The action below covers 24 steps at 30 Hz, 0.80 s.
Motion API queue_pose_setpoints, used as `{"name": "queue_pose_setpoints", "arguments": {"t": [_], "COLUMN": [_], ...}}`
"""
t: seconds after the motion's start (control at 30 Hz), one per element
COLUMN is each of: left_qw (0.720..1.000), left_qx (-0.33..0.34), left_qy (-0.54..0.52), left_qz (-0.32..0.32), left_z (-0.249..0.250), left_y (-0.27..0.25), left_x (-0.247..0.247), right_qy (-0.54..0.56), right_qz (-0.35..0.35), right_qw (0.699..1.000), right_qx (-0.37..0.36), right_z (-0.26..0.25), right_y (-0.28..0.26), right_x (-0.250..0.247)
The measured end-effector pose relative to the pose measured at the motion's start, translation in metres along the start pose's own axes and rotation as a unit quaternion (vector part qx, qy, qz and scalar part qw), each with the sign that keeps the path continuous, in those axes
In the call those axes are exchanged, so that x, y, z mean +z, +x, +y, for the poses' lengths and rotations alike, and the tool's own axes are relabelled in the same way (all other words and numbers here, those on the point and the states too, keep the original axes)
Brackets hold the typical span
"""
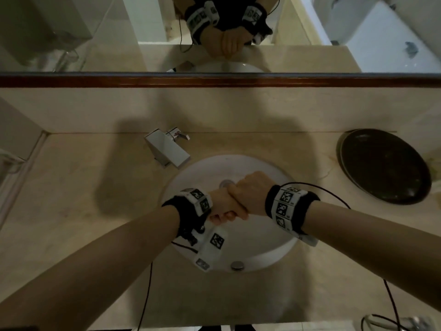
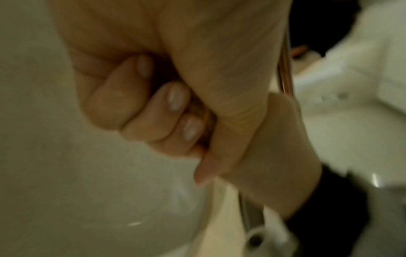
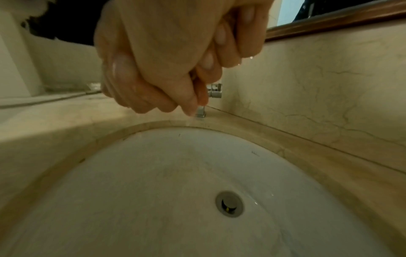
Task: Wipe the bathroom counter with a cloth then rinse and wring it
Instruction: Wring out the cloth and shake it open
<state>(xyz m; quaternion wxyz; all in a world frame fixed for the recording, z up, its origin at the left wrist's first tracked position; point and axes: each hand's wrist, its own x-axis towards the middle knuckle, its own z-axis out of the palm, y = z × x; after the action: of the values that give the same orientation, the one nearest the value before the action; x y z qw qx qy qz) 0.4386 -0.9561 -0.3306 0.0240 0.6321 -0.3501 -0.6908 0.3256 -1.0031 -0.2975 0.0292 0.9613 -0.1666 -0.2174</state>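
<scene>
Left hand and right hand are both clenched and pressed together above the white sink, the right wrapped over the left. The cloth is hidden. A brownish sliver shows between the curled left fingers and the right palm, too blurred to identify, so whether either hand grasps the cloth cannot be told. Water beads on the right knuckles. The drain lies directly beneath the hands. A square chrome faucet stands at the sink's far-left rim. A dark oval dish lies right of the sink on the beige stone bench. A wood-framed mirror hangs behind the sink.
</scene>
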Motion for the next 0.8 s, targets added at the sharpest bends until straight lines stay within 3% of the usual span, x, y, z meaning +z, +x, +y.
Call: {"name": "queue_pose_setpoints", "arguments": {"t": [0.1, 0.2, 0.27, 0.43, 0.63, 0.67, 0.7, 0.77, 0.8], "left_qw": [0.973, 0.892, 0.858, 0.782, 0.693, 0.691, 0.703, 0.758, 0.802], "left_qx": [0.010, 0.054, 0.062, 0.088, 0.160, 0.157, 0.147, 0.098, 0.072], "left_qy": [0.167, 0.374, 0.426, 0.561, 0.677, 0.677, 0.660, 0.592, 0.537], "left_qz": [0.159, 0.249, 0.279, 0.257, 0.189, 0.198, 0.219, 0.257, 0.253], "left_z": [0.001, -0.006, -0.010, -0.011, -0.004, -0.003, -0.001, 0.004, 0.004], "left_y": [0.014, 0.023, 0.024, 0.018, 0.005, 0.004, 0.003, 0.003, 0.003], "left_x": [0.009, 0.013, 0.013, 0.011, 0.002, 0.001, 0.000, 0.000, -0.001], "right_qy": [0.016, 0.067, 0.138, 0.275, 0.531, 0.527, 0.490, 0.342, 0.280], "right_qz": [-0.049, -0.097, -0.138, -0.216, -0.181, -0.173, -0.169, -0.150, -0.120], "right_qw": [0.998, 0.986, 0.957, 0.899, 0.786, 0.791, 0.817, 0.896, 0.926], "right_qx": [0.040, 0.121, 0.213, 0.265, 0.261, 0.259, 0.255, 0.239, 0.221], "right_z": [-0.005, -0.010, -0.016, -0.023, -0.026, -0.025, -0.023, -0.017, -0.014], "right_y": [0.007, 0.020, 0.027, 0.034, 0.028, 0.029, 0.030, 0.029, 0.028], "right_x": [0.000, 0.008, 0.014, 0.028, 0.048, 0.046, 0.043, 0.035, 0.032]}}
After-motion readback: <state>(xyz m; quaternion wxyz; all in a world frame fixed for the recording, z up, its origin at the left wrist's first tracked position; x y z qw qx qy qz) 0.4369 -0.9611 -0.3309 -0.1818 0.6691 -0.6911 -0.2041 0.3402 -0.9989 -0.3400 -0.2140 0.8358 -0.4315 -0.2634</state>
